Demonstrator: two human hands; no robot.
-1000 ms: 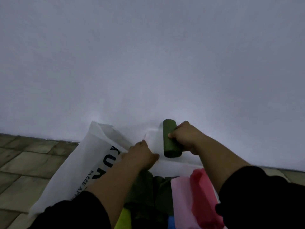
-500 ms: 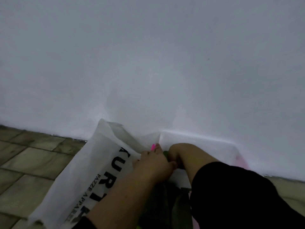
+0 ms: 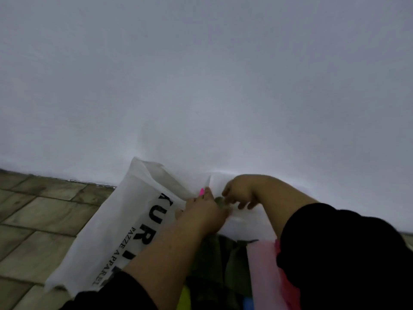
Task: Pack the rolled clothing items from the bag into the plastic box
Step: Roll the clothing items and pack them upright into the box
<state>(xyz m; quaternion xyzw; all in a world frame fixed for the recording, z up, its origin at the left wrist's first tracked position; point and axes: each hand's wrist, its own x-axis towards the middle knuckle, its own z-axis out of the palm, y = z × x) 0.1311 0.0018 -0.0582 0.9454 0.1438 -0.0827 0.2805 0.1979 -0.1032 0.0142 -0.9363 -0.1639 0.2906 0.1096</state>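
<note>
- Left hand (image 3: 204, 212) at the open mouth of the white bag (image 3: 125, 220), back of hand up, fingers hidden, so can't tell what it grips.
- Right hand (image 3: 240, 193) just beside it over the bag's mouth, fingers curled downward; can't tell if closed on anything.
- Green roll (image 3: 220, 201) peeking out between the two hands, mostly covered.
- Inside the bag: dark green cloth (image 3: 214, 260), pink cloth (image 3: 261, 276).
- Left of the bag, tiled floor (image 3: 44, 220); behind the bag, plain wall (image 3: 201, 86).
</note>
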